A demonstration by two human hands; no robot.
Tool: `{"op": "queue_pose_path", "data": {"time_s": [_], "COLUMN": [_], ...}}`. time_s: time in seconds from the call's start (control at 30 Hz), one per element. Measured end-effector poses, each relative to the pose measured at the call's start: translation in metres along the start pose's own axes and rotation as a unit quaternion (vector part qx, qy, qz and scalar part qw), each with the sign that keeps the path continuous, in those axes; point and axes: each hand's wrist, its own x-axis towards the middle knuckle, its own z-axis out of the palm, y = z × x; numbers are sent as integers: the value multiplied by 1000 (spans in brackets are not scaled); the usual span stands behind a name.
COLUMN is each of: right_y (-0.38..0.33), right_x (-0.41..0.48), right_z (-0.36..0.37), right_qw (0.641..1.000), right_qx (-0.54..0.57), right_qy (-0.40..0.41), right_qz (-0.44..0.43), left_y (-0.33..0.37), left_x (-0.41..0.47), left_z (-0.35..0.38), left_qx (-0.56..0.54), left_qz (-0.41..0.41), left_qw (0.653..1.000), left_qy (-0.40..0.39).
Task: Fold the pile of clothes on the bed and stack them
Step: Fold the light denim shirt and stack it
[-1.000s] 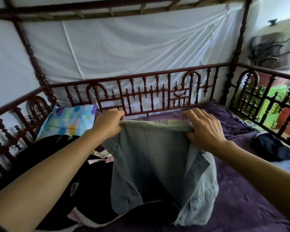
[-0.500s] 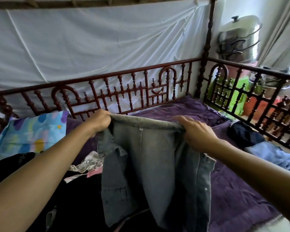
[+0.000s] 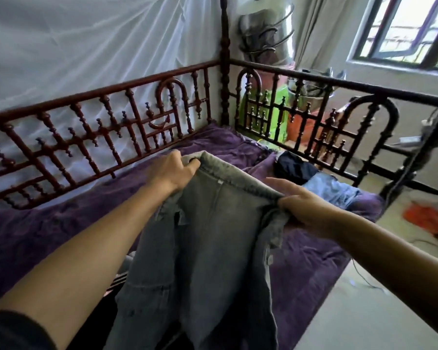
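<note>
Head view. The left hand (image 3: 171, 170) is clamped on the far left corner of the grey denim garment's (image 3: 208, 251) upper edge, fingers curled over the hem. The right hand (image 3: 305, 207) grips the opposite corner, thumb over the cloth. The hands are apart, and the edge is stretched between them. The garment hangs from that edge over the bed's purple cover (image 3: 311, 269), its lower part reaching out of frame at the bottom.

Compared with half a second ago, the view has swung right: the patterned pillow and the pile of dark clothes at the left are out of frame, and the window (image 3: 400, 29) and the floor (image 3: 359, 322) now show. The corner post (image 3: 224, 61) stands nearer the middle. Both grips are unchanged.

A dark folded item (image 3: 295, 169) and a light blue denim piece (image 3: 330, 189) lie touching near the foot rail (image 3: 314, 114), well apart from the held garment.
</note>
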Motion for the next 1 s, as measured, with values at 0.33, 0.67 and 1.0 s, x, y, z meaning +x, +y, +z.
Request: {"op": "queue_pose_path", "data": {"time_s": [0.33, 0.67, 1.0], "right_y": [87, 267, 294], "right_x": [161, 354, 446], "right_z": [-164, -330, -289], "right_qw": [922, 887, 718], "right_qx": [276, 147, -690], "right_qy": [218, 268, -86], "right_qz": [165, 347, 35], "left_y": [167, 188, 35], "left_x": [127, 187, 50], "left_z": [197, 429, 415], "left_qx": [-125, -195, -25], "left_qz": [-53, -177, -384], "left_qw": [984, 935, 883], "left_qy": [-115, -236, -267]}}
